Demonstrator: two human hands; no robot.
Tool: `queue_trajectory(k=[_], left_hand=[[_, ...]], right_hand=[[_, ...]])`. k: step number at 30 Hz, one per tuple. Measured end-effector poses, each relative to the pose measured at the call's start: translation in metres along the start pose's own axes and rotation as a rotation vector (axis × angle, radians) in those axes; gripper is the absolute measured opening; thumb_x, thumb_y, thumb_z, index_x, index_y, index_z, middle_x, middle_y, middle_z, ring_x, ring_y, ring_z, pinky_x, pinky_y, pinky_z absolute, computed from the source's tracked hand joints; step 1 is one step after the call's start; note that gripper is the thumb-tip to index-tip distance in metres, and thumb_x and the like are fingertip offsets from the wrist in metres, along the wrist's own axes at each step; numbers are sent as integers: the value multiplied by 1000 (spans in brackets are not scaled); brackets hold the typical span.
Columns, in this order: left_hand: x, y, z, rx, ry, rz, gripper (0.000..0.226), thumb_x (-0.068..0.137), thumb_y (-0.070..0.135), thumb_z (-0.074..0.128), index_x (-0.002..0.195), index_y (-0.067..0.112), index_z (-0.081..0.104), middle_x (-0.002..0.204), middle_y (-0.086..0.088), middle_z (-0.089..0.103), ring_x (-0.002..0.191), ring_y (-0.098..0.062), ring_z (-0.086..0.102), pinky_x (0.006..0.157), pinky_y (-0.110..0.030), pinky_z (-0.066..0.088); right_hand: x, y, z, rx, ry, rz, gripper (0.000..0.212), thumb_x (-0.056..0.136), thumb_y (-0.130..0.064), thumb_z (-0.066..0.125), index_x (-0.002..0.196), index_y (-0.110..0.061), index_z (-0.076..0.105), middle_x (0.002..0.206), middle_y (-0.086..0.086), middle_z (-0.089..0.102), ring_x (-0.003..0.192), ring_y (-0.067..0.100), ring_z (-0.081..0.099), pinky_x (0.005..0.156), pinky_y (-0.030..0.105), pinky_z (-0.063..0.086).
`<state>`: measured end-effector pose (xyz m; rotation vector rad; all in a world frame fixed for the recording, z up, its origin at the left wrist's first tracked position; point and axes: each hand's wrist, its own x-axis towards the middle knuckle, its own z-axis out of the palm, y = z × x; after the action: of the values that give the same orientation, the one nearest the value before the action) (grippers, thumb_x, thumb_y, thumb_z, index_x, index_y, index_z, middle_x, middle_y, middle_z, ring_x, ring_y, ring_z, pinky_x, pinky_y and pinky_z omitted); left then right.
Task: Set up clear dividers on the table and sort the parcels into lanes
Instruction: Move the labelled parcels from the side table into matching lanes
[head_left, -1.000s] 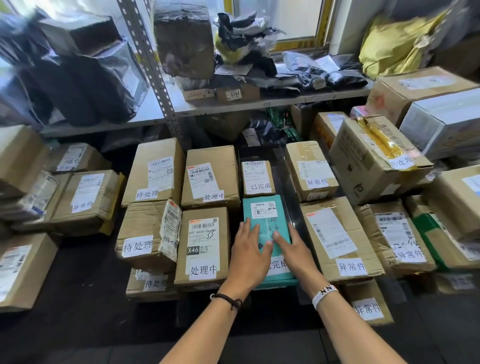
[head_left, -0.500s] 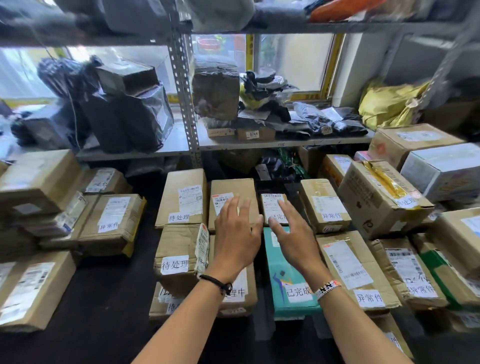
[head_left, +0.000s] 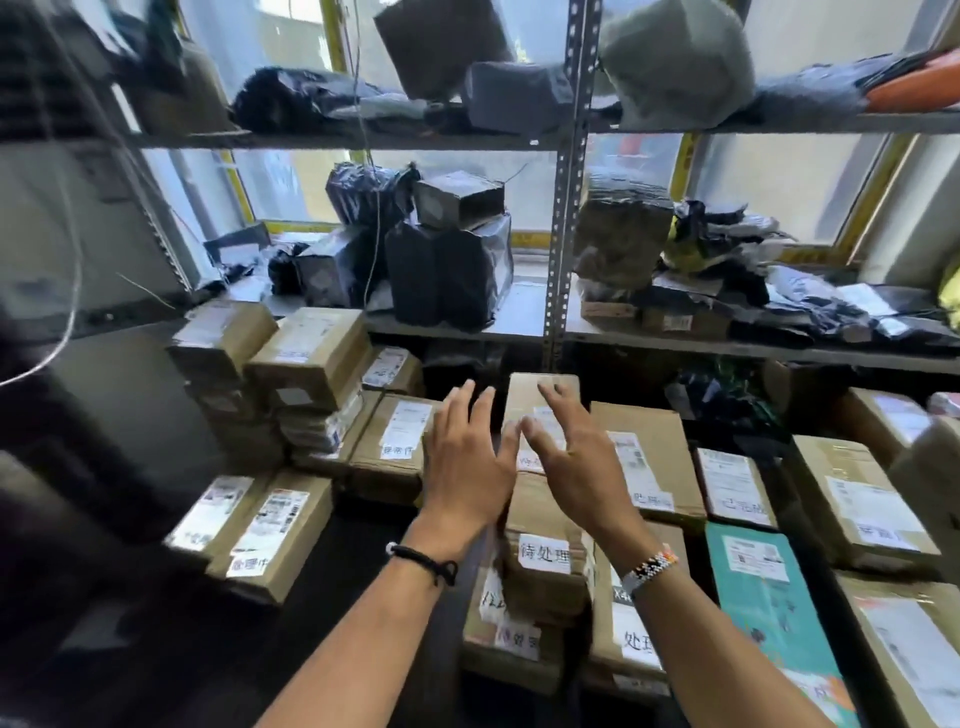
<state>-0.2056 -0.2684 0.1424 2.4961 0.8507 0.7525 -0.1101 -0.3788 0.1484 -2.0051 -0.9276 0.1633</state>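
1. Both hands are up over the middle of the table (head_left: 332, 639). The left hand (head_left: 467, 467) and the right hand (head_left: 582, 470) are side by side, fingers straight and spread, gripping nothing. I cannot tell whether either one touches cardboard.
2. The parcels lie in rough rows running away from the person. The long brown box (head_left: 540, 395) shows between and beyond the fingertips, with the labelled box (head_left: 540, 577) nearer, between the forearms. The teal parcel (head_left: 763, 597) lies flat to the right, and a leaning stack of boxes (head_left: 306, 358) stands to the left.
3. I cannot make out any clear dividers; only dark gaps show between the rows.
4. Handling, as a judgement: the cardboard boxes look stiff and square, so they should slide or lift without sagging. The tape and glossy labels may be slick, and weight is unknown. Best hold is one palm on each long side, low down, clear of loose label corners.
5. The teal parcel looks thin and probably light. Pinch it at an edge or slide it flat.
6. The black-wrapped bundles (head_left: 447, 275) on the shelf (head_left: 675, 343) behind look soft and would deform when gripped.
7. Risk: nudging the left stack, which already sits uneven.
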Motion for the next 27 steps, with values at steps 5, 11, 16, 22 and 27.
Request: queue_trajectory(k=[5, 11, 16, 22, 27], left_hand=[[-2, -53, -38, 67, 74, -113, 57, 107, 43, 49, 156, 15, 45, 166, -8, 36, 155, -24, 27, 125, -39, 20], [-13, -94, -70, 110, 139, -231, 59, 106, 46, 47, 157, 18, 44, 167, -5, 34, 154, -20, 25, 123, -39, 22], [-9, -129, -93, 128, 157, -341, 58, 106, 46, 47, 156, 16, 45, 167, -6, 35, 154, -22, 28, 124, -41, 24], [17, -173, -106, 6, 153, -419, 57, 107, 40, 50, 157, 13, 43, 166, -9, 34, 153, -25, 32, 126, -39, 27], [75, -236, -108, -33, 101, -438, 58, 108, 38, 48, 160, 14, 38, 171, -7, 26, 157, -25, 24, 128, -39, 22]], right_hand=[[16, -39, 55, 90, -93, -58, 58, 106, -39, 58, 160, -28, 41, 170, -4, 30, 156, 10, 26, 126, 30, 20], [31, -74, 106, 213, -118, -43, 26, 107, -33, 55, 118, -14, 70, 134, 7, 66, 130, 24, 57, 110, 38, 44], [45, -97, 142, 182, -198, -42, 26, 104, -8, 42, 95, 1, 64, 106, 19, 64, 105, 33, 57, 95, 45, 46], [85, -107, 199, 305, -408, 117, 44, 96, -38, 66, 132, -16, 52, 117, -2, 59, 105, 15, 58, 85, 27, 45], [145, -112, 259, 529, -480, 408, 91, 80, -64, 77, 151, -26, 33, 124, -7, 62, 106, 8, 60, 79, 28, 48]])
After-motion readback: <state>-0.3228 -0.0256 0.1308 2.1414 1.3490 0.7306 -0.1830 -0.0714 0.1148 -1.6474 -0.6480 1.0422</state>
